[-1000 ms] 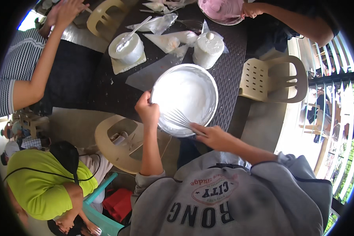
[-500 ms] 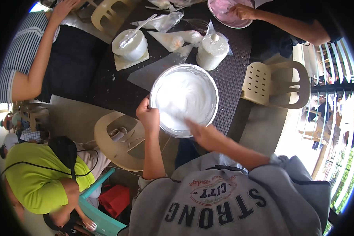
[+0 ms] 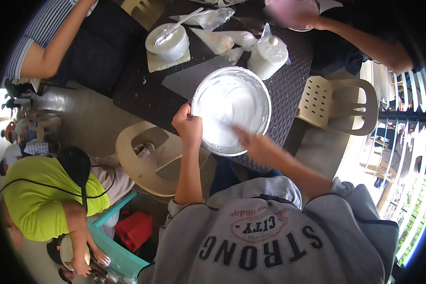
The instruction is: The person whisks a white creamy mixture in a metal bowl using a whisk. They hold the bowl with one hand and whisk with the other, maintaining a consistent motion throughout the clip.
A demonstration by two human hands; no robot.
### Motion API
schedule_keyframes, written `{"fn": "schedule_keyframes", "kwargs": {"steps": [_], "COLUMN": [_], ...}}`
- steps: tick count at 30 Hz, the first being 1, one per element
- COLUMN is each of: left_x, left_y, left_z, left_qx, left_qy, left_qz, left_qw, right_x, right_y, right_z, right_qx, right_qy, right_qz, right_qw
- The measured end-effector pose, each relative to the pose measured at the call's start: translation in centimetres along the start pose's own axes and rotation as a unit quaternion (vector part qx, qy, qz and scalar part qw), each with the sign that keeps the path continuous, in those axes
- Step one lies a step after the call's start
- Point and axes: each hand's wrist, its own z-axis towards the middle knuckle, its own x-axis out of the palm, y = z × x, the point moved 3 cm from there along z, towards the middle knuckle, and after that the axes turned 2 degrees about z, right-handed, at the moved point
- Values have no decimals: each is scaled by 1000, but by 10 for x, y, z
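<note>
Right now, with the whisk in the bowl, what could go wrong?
1. The bowl might slip or tip: the left hand grips its rim on one side, and the bowl overlaps the table's near edge in this view. Support underneath is hidden.
2. White cream could splash: the right hand and whisk are blurred, suggesting quick strokes.
3. A shove away could knock the white cylinder just beyond the bowl.

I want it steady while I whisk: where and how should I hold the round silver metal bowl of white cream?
Likely best: pinch the raised rim of the round silver metal bowl from the left, where the left hand grips; that edge gives a hold, and the right hand reaches in from the near right.
</note>
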Motion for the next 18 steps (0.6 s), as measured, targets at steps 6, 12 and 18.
{"fn": "schedule_keyframes", "kwargs": {"steps": [6,12,18], "left_x": [-5,-21,-13], "left_y": [-10,-7,0], "left_z": [-2,10,10], "left_qx": [0,12,9], "left_qy": [2,-4,-8], "left_qz": [-70,-15,16], "left_qw": [998,1000,1000], "right_x": [-23,-43,0], "right_y": [-40,-63,-70], "right_z": [1,-1,-2], "right_qx": [-27,-136,-236], "right_qy": [9,79,-65], "right_qz": [-43,-183,-218], "right_qw": [999,970,945]}}
